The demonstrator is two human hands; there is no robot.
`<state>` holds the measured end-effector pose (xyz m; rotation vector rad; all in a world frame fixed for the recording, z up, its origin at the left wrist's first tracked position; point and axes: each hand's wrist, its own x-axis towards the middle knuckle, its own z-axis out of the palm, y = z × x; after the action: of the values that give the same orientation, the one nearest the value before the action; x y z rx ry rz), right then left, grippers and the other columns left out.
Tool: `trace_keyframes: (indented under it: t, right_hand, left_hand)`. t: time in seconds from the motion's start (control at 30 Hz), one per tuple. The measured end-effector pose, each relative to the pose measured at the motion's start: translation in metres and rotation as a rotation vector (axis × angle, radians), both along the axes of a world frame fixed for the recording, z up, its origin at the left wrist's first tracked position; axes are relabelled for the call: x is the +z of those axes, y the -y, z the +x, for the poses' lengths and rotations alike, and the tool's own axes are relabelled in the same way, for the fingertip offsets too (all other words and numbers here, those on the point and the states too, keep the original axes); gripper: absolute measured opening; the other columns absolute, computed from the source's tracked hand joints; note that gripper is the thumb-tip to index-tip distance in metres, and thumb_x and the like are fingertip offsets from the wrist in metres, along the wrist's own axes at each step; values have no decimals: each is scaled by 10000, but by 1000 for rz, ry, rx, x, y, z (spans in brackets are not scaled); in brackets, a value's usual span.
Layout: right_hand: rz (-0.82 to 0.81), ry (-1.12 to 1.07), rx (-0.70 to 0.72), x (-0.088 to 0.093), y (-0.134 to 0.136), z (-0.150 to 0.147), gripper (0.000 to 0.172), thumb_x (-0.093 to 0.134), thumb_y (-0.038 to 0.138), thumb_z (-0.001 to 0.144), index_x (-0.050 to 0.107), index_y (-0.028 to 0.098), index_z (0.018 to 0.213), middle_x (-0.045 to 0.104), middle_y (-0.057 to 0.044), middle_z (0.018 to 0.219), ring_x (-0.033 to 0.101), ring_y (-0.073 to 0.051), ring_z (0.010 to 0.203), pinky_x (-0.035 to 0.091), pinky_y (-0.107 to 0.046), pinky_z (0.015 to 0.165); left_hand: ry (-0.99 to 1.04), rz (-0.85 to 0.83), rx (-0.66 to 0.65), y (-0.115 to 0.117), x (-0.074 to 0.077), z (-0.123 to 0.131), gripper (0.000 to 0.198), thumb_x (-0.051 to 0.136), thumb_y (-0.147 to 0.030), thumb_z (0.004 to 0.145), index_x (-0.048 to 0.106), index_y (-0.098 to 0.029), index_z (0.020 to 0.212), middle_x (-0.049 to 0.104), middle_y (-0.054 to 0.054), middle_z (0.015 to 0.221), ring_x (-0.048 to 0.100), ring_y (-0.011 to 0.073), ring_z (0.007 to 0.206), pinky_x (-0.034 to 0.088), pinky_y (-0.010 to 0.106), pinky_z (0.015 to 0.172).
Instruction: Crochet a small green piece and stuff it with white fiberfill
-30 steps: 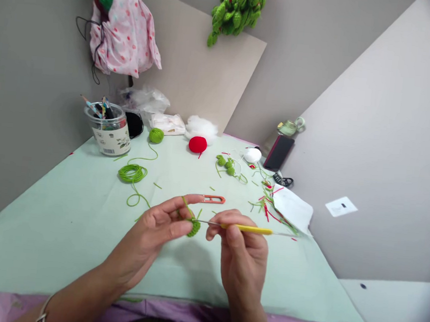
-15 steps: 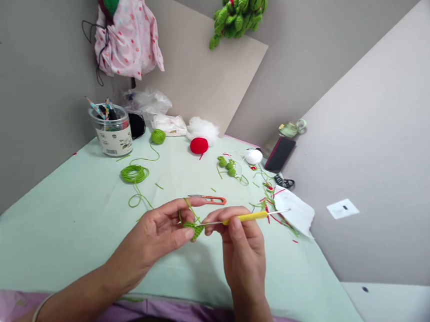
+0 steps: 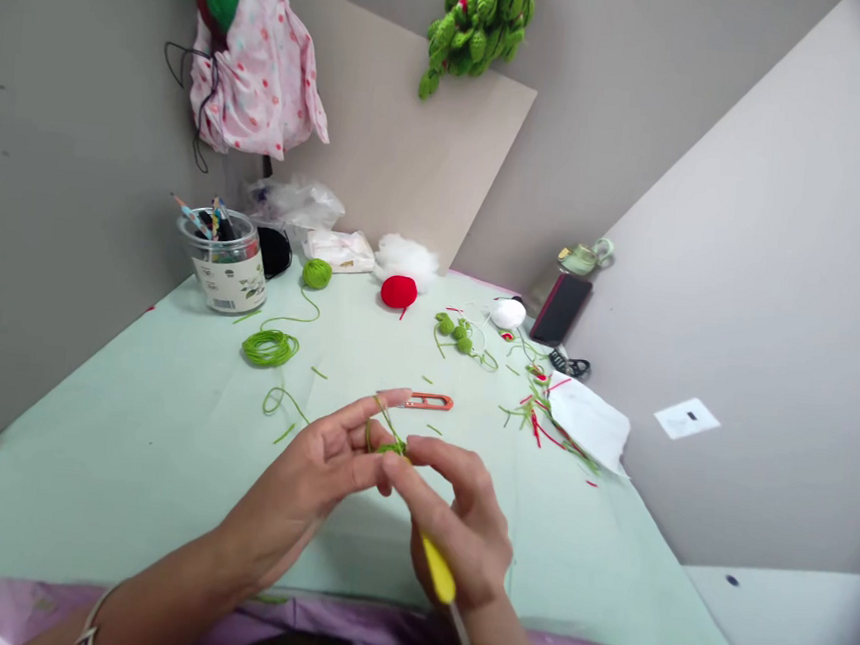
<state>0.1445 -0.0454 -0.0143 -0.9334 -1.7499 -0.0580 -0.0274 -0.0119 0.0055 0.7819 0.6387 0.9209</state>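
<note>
My left hand (image 3: pixel 315 483) pinches a small green crochet piece (image 3: pixel 391 449), mostly covered by fingers. Green yarn (image 3: pixel 386 414) loops over its raised index finger. My right hand (image 3: pixel 458 521) is closed around a crochet hook with a yellow handle (image 3: pixel 439 567); the handle slants down toward me and the working tip is hidden at the piece. Both hands meet over the near middle of the table. Just beyond the fingers lie thread snips (image 3: pixel 430 401) with an orange frame. A loose coil of green yarn (image 3: pixel 269 348) rests on the left, leading to a green ball (image 3: pixel 317 273).
A jar of pens (image 3: pixel 228 280) stands back left. Behind are a red yarn ball (image 3: pixel 399 292) and white stuffing (image 3: pixel 407 258). To the right lie small green crochet pieces (image 3: pixel 462 344), a white ball (image 3: pixel 507 314), a phone (image 3: pixel 562 310), and yarn scraps on paper (image 3: pixel 588 422).
My right hand has turned and shifted nearer the left, so the hook's handle now points down toward me instead of out to the right. The green piece is more covered.
</note>
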Motion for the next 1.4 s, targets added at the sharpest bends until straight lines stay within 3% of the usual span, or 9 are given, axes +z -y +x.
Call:
trace_keyframes:
  t: [0.23, 0.33, 0.47, 0.6, 0.7, 0.83, 0.97, 1.2, 1.4]
  right_hand:
    - [-378, -699, 365, 13, -9, 0, 195, 610, 259, 1063, 804, 264, 1048, 754, -37, 897, 712, -160, 721, 622, -309, 652]
    - [-385, -666, 391, 11, -13, -3, 173, 647, 260, 1047, 818, 280, 1066, 785, -48, 952, 704, -165, 780, 608, -296, 658]
    - [-249, -395, 201, 5, -9, -7, 307, 634, 126, 1027, 802, 323, 1190, 791, -45, 1029, 723, -174, 844, 623, -309, 708]
    - [-52, -80, 49, 2, -2, -7, 471, 685, 33, 957, 765, 309, 1329, 780, -96, 1206, 745, -230, 1032, 630, -351, 827]
    - [-186, -337, 142, 6, -3, -4, 357, 626, 91, 1019, 792, 314, 1244, 796, -51, 1027, 737, -186, 892, 617, -326, 766]
    - [-394, -722, 326, 11, -9, -2, 206, 617, 248, 1066, 814, 305, 1093, 752, -5, 885, 686, -135, 721, 584, -295, 691]
    - [-462, -713, 382, 10, -12, -4, 149, 690, 282, 1030, 839, 292, 1041, 794, -33, 969, 721, -164, 913, 591, -292, 789]
    - [-581, -899, 456, 15, -17, -1, 182, 669, 347, 1037, 789, 234, 959, 785, -35, 886, 698, -139, 716, 592, -266, 664]
    - [-522, -744, 434, 19, -14, 0, 206, 563, 297, 1087, 743, 233, 1011, 766, -37, 922, 745, -157, 750, 634, -308, 711]
  left_hand:
    - [27, 14, -10, -7, 4, -4, 429, 891, -319, 825, 828, -311, 1249, 665, -10, 912, 570, 140, 890, 466, 241, 876]
    - [-14, 88, -27, -4, 4, 1, 358, 863, -333, 872, 830, -358, 1228, 730, -9, 979, 622, 165, 998, 466, 270, 971]
    - [-33, 64, 93, -2, 3, 6, 358, 892, -331, 859, 832, -391, 1207, 708, -44, 868, 630, 135, 904, 479, 253, 926]
    - [103, -73, -19, -5, 0, 5, 393, 879, -348, 864, 825, -312, 1252, 761, 6, 1011, 642, 152, 978, 487, 252, 928]
    - [160, -154, -29, -9, 0, 1, 367, 898, -346, 823, 860, -230, 1169, 742, 25, 947, 611, 138, 879, 499, 247, 873]
    - [43, -49, 67, -8, 2, -2, 333, 923, -340, 791, 877, -276, 1114, 693, -7, 859, 592, 141, 861, 483, 247, 880]
    - [-78, 101, 32, -1, 2, 0, 316, 879, -354, 851, 856, -363, 1167, 744, 5, 962, 610, 191, 954, 471, 310, 962]
    - [-101, 108, 26, -1, 2, -5, 345, 829, -380, 879, 836, -351, 1223, 677, 15, 957, 589, 205, 968, 467, 325, 943]
    - [-198, 193, 79, 0, 4, -8, 344, 833, -353, 883, 831, -366, 1227, 648, 9, 934, 601, 202, 936, 491, 334, 931]
